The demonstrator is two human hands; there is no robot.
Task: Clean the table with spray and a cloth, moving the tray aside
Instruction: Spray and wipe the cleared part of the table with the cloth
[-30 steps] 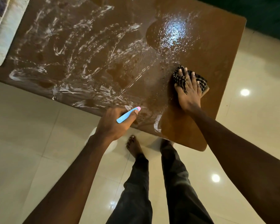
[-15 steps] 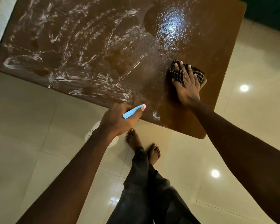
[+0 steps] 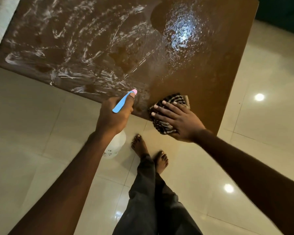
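Note:
The brown table (image 3: 219,68) is streaked with white foam on its left half and beaded with wet spray under a light glare at the upper right. My right hand (image 3: 176,119) presses flat, fingers spread, on a black-and-white striped cloth (image 3: 175,99) at the table's near edge; part of the cloth hangs over that edge. My left hand (image 3: 114,114) grips a spray bottle (image 3: 115,145) by its neck just off the near edge; the blue trigger with a pink tip (image 3: 124,100) points toward the table, and the translucent white body hangs below my hand.
A pale mat or tray edge (image 3: 0,26) lies at the table's far left corner, mostly cut off. Glossy cream floor tiles (image 3: 32,133) surround the table. My bare feet (image 3: 148,153) and dark trousers stand close to the near edge.
My right hand has dragged the cloth from the middle right of the table down and left to the near edge. The left hand with the bottle stayed by the near edge.

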